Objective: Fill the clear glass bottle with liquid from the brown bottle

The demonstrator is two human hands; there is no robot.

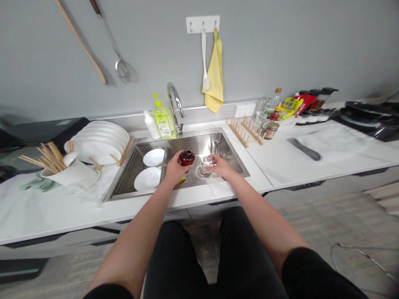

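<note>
Gray kitchen wall point(140, 50) across the top of the frame, with a yellow cloth point(215, 77) hanging from a white hook rack point(202, 24). White stone counter point(46, 211) along the bottom of the wall, and a steel sink point(240, 168) near the middle. Left hand point(176, 169) closed tight around a small dark red pot point(187, 158), round and shiny, up over the sink. Right hand point(220, 165) curled around a clear glass cup point(206, 164), low in the sink, just above the round drain point(203, 172). Two white plates point(149, 170) on the left side of the sink. Big stack of white dishes point(99, 143) in a wooden rack at left. Green soap bottle point(164, 120) beside a shiny tap point(174, 99).
</note>
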